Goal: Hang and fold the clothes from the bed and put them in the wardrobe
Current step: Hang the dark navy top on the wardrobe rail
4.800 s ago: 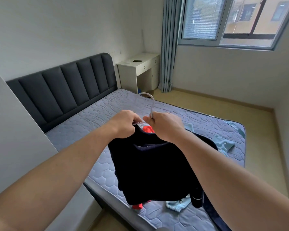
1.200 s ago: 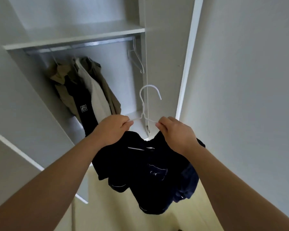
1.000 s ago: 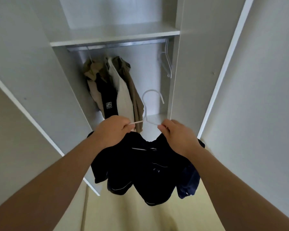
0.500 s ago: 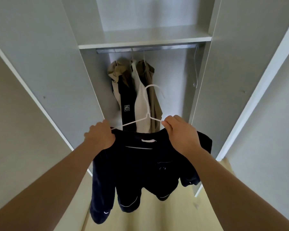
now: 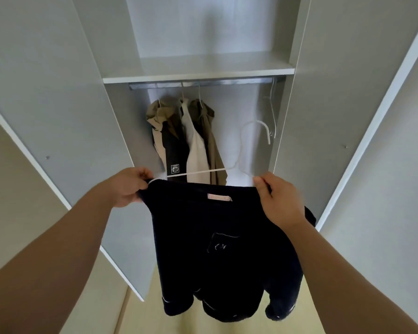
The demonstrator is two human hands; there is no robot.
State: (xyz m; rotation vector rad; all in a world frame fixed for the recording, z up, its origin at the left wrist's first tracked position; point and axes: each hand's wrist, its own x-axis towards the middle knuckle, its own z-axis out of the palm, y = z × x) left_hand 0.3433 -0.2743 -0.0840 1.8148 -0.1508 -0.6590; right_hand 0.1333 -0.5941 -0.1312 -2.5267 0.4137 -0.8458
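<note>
A dark navy garment hangs from a white wire hanger that I hold up in front of the open wardrobe. My left hand grips the left end of the hanger together with the garment's shoulder. My right hand pinches the right end of the hanger and the cloth there. The hanger's hook points up and to the right, well below the metal rail.
Three garments in olive, black and cream hang on the left half of the rail. An empty hanger hangs at the rail's right end. A shelf sits above the rail. Both white wardrobe doors stand open.
I have turned from the bed to the wardrobe and faced it squarely. My hands have moved apart along the hanger, spreading the navy garment flat and lifting it a little toward the rail.
</note>
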